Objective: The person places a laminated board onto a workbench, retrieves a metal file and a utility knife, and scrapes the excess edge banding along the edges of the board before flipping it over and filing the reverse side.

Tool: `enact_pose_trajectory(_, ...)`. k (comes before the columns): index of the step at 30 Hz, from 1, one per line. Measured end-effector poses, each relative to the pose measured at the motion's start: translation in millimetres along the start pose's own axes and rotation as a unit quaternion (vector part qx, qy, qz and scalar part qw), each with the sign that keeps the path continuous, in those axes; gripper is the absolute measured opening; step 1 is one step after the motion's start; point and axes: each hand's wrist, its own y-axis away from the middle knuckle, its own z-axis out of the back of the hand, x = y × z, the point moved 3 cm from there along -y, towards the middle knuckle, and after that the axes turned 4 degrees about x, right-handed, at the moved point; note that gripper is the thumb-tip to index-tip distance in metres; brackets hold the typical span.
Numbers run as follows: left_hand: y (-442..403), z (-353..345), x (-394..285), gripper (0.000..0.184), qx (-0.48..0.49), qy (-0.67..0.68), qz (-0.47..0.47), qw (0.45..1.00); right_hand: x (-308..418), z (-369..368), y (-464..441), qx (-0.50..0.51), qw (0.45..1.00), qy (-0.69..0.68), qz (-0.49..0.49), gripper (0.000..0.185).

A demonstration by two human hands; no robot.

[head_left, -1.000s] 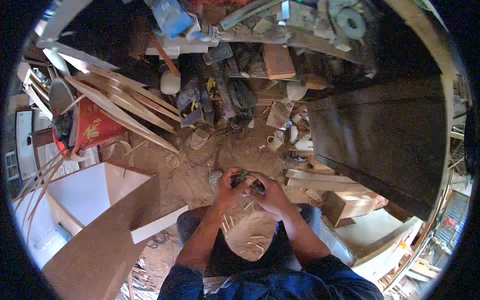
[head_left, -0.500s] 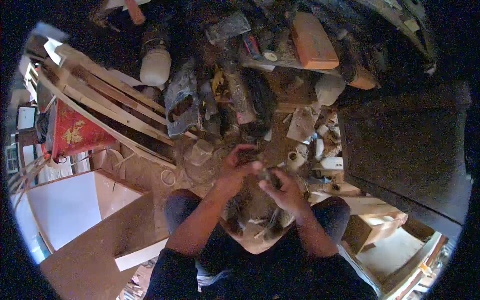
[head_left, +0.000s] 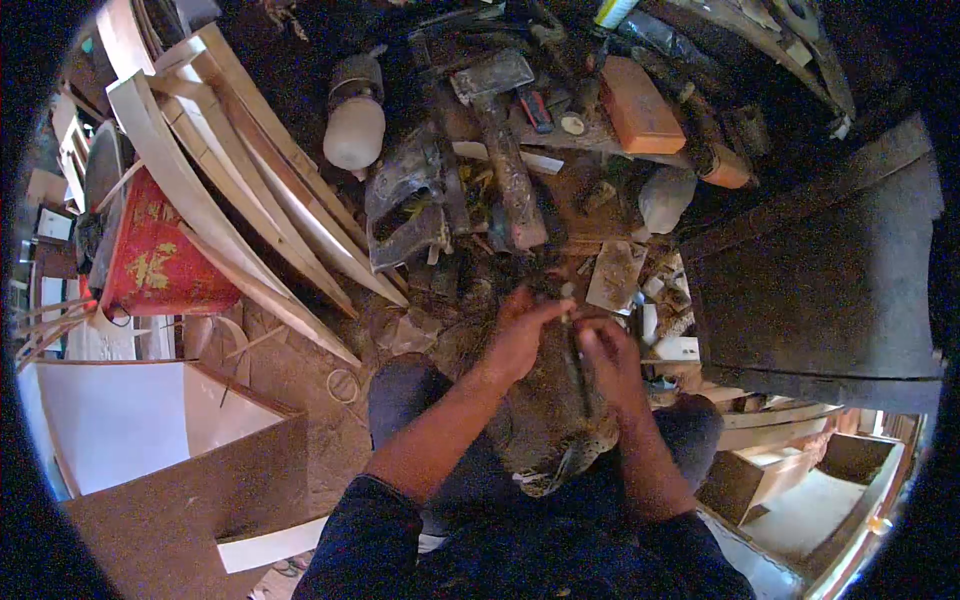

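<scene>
My left hand (head_left: 528, 325) is closed around something dark and blurred, with its thumb stretched toward my right hand. Close beside it, my right hand (head_left: 610, 355) has its fingers curled in, and the two hands nearly touch. A thin dark rod-like piece (head_left: 580, 375) runs down from between them; its upper end is hidden by the fingers. Beyond the hands lie a worn hammer-like tool (head_left: 518, 205) with a thick handle and a dirty tool with a saw-type handle (head_left: 405, 235).
Curved wooden pieces (head_left: 250, 205) and a red container (head_left: 165, 260) stand at left, above a white-lined box (head_left: 115, 415). A white bottle (head_left: 355, 132) and an orange block-like case (head_left: 640, 105) lie at the back. A dark wooden panel (head_left: 815, 270) rises on the right.
The camera view has shifted, so the surroundings appear moved. Both hands sit farther right and the right hand has turned more upright; the thin dark rod now shows between them.
</scene>
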Motion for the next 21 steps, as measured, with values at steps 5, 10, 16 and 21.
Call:
enact_pose_trajectory(5,-36.5,100.8,71.0,0.044,0.026,-0.177,-0.083,0.98,56.8,-17.4,-54.2,-0.052,0.997,-0.041,0.04,0.061)
enact_pose_trajectory(10,-2.8,23.8,-54.5,0.047,-0.122,0.098,-0.179,0.971,84.4,-71.8,-125.3,-0.068,0.993,-0.06,0.07,0.071)
enact_pose_trajectory(16,-13.5,70.0,-98.5,0.046,-0.106,-0.059,-0.17,0.978,116.8,-85.3,-112.0,-0.133,0.983,-0.016,0.124,0.066)
enact_pose_trajectory(21,29.5,34.4,-165.3,0.07,-0.061,-0.058,-0.186,0.979,123.4,-57.2,-139.8,-0.159,0.954,0.046,0.252,0.062)
